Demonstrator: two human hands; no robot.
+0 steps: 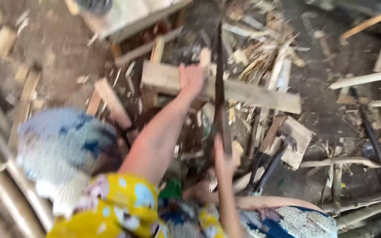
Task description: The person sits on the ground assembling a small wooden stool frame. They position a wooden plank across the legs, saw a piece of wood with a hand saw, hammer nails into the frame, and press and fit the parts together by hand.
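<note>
The picture is blurred by motion. My left hand [192, 79] reaches forward and grips the near edge of a pale wooden plank [252, 93] that lies across a pile of wood scraps. My right hand [222, 152] is closed around the lower end of a long, dark, narrow blade [219, 75]. The blade stands nearly upright and crosses the plank just right of my left hand. Yellow patterned sleeves [120, 207] cover my upper arms at the bottom of the view.
Split wood and chips [261, 53] litter the dirt ground. Bamboo poles [5, 185] lie at the left and thin branches [358, 211] at the lower right. A dark-handled tool [270, 165] rests by my right hand. A wooden stool [128, 20] stands at the top. Blue-white cloth [62, 150] covers my knee.
</note>
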